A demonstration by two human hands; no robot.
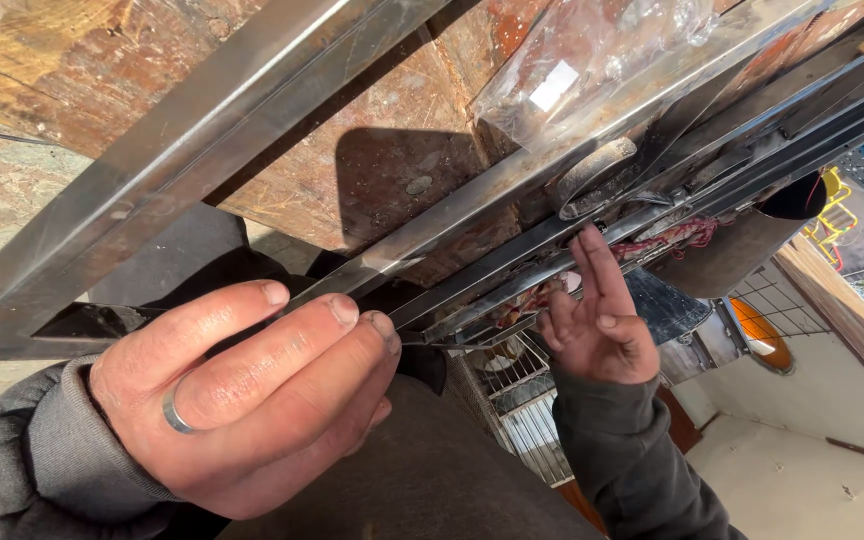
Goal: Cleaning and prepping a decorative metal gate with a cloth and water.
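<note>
Nearest the lens, at seven o'clock, the left hand, a ring on one finger, rests fingers together, its tips touching a long steel bar that slants toward one o'clock. At four o'clock the right hand is spread, fingertips pressed against thinner rods. Steadying both ends evenly, with light pressure, would probably keep the metal aligned.

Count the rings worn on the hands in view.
1. A silver ring sits on a finger of the left hand. The right hand shows none, though parts of its fingers are hidden.
</note>
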